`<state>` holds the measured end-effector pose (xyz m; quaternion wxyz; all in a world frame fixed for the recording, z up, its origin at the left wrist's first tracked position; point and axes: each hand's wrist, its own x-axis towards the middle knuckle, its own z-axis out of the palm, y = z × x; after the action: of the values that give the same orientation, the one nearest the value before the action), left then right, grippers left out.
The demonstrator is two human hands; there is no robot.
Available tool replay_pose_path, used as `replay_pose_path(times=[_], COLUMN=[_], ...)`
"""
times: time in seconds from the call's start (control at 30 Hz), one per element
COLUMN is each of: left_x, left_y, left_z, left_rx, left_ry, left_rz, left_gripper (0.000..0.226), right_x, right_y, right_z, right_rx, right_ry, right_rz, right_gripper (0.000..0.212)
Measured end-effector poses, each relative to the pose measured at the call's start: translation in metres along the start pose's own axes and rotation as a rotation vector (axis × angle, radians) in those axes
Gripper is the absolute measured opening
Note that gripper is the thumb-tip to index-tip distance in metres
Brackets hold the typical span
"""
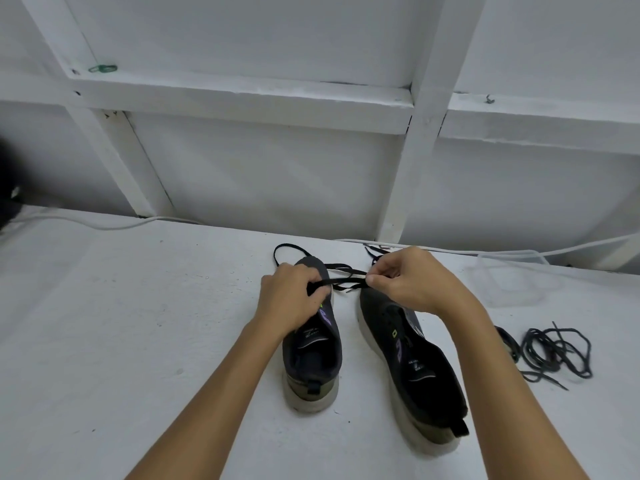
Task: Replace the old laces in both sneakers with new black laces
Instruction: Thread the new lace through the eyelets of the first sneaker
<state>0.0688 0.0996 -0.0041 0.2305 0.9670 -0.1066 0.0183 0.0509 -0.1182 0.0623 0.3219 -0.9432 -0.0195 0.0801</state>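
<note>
Trouble looked likeliest at the left sneaker [311, 344], where the left hand [289, 299] sat over the toe end with its fingers [313, 280] curled round the new black lace [341, 280]; if that grip slackened while the lace was drawn sideways, the strand could slide back out of whatever eyelet it had reached, though the eyelets themselves were hidden under the hand. Across the gap, the right hand [412, 280] pinched the same lace between thumb and fingertips just above the toe of the right sneaker [414, 368], and an uneven pull from there would probably leave one end far longer than the other. Loose lengths trailing over the desk [138, 306] behind the shoes might also snag or twist. At the far right, the tangled old laces [554, 351] lay near enough to be picked up by mistake. Counted across: two hands, two sneakers standing side by side with heels toward the person, one lace plainly in hand, and one heap of removed laces whose number could not be told.
</note>
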Motion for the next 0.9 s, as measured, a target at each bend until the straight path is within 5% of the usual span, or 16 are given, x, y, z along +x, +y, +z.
replay_pose_path(times=[0.07,0.2,0.33,0.43,0.53,0.7,0.8,0.9], left_x=[0.0,0.005,0.001,-0.001,-0.004,-0.007,-0.005,-0.004], left_y=[0.014,0.013,-0.012,-0.032,-0.041,-0.016,0.007,0.018], left_z=[-0.007,-0.03,-0.041,-0.04,-0.041,-0.047,-0.043,-0.037], left_rx=[-0.162,-0.846,-1.201,-1.564,-1.393,-0.624,-0.554,-0.575], left_ry=[0.068,0.077,-0.018,0.123,0.143,-0.034,-0.015,-0.024], left_rz=[0.041,-0.213,-0.343,-0.573,-0.525,-0.071,0.15,0.186], left_gripper=[0.023,0.014,0.023,0.025,0.014,0.054,0.044,0.021], right_x=[-0.001,0.001,0.003,0.002,-0.002,-0.004,-0.004,-0.005], right_y=[-0.004,-0.004,0.006,0.012,0.01,-0.017,-0.03,-0.033], right_z=[-0.002,-0.003,0.0,0.0,0.002,0.001,-0.002,-0.001], right_rx=[0.009,-0.025,-0.114,-0.129,-0.014,0.083,0.08,0.072], right_ry=[0.013,0.001,-0.049,-0.082,-0.028,0.018,-0.015,-0.021], right_rz=[-0.017,-0.014,0.036,0.072,0.015,-0.113,-0.141,-0.145], right_gripper=[0.011,0.012,0.016,0.019,0.022,0.024,0.023,0.024])
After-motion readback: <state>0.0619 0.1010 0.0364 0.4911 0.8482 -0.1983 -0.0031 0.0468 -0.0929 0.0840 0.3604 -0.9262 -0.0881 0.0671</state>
